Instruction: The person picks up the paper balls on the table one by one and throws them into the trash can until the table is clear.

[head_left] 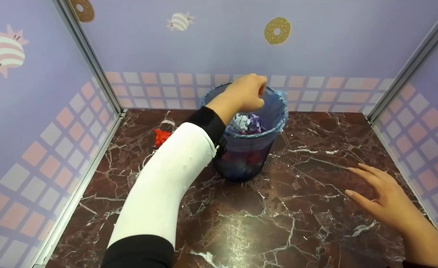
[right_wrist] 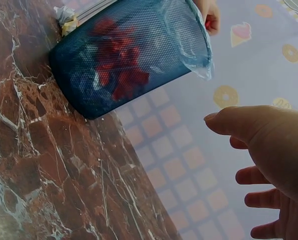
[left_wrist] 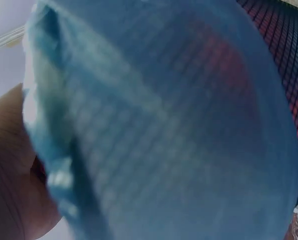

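Note:
My left hand (head_left: 246, 93) is above the mouth of a blue mesh wastebasket (head_left: 241, 163) with a blue bag folded over its rim. Its fingers are curled, and a bit of red, seemingly crumpled paper (right_wrist: 207, 24), shows between them in the right wrist view. Crumpled white paper (head_left: 239, 122) and purple paper (head_left: 256, 123) lie inside the basket; red pieces (right_wrist: 121, 60) show through the mesh. In the left wrist view, the bag (left_wrist: 178, 150) fills most of the picture. Off to the right, my right hand (head_left: 384, 193) hovers over the table with fingers spread, holding nothing.
A red crumpled paper (head_left: 162, 137) lies on the dark marbled tabletop (head_left: 316, 223), left of the basket. A white and yellow crumpled piece (right_wrist: 66, 20) appears beyond the basket in the right wrist view. Patterned walls (head_left: 219, 44) enclose the back and both sides.

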`<state>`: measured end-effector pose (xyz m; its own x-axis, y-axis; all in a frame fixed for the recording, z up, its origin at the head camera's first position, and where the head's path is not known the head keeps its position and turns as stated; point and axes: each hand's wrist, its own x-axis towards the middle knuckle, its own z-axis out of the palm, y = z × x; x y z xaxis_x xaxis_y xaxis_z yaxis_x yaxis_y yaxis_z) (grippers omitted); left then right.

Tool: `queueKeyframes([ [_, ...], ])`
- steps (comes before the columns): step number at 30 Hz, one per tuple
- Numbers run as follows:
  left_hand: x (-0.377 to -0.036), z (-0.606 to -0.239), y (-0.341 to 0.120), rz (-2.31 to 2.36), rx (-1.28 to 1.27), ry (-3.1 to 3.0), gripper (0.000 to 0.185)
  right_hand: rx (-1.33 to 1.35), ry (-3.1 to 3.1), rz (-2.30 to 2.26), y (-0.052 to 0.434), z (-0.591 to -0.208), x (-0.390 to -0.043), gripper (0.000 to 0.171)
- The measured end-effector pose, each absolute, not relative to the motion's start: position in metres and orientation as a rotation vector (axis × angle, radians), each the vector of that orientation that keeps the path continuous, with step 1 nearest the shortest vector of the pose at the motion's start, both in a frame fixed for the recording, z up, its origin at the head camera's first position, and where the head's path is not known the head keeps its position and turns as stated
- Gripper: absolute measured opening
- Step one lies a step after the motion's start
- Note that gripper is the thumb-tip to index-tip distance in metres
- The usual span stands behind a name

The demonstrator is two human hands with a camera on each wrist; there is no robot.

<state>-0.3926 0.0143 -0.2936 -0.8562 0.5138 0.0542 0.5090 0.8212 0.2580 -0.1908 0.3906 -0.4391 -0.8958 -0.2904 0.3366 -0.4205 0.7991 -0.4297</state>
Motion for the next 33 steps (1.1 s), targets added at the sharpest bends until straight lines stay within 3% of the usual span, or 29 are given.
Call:
queueKeyframes([
  [16,-0.396,-0.297,0.025,0.228,0.733,3.062,0.087,0.546,-2.753,0.779,0.383,-0.442,-0.188,0.060],
  [24,-0.404,-0.290,-0.008,0.199,0.673,3.120,0.093,0.562,-2.743,0.783,0.379,-0.441,-0.188,0.064],
  [33,-0.407,-0.283,-0.084,0.323,0.523,3.197,0.085,0.608,-2.714,0.740,0.368,-0.435,-0.192,0.064],
])
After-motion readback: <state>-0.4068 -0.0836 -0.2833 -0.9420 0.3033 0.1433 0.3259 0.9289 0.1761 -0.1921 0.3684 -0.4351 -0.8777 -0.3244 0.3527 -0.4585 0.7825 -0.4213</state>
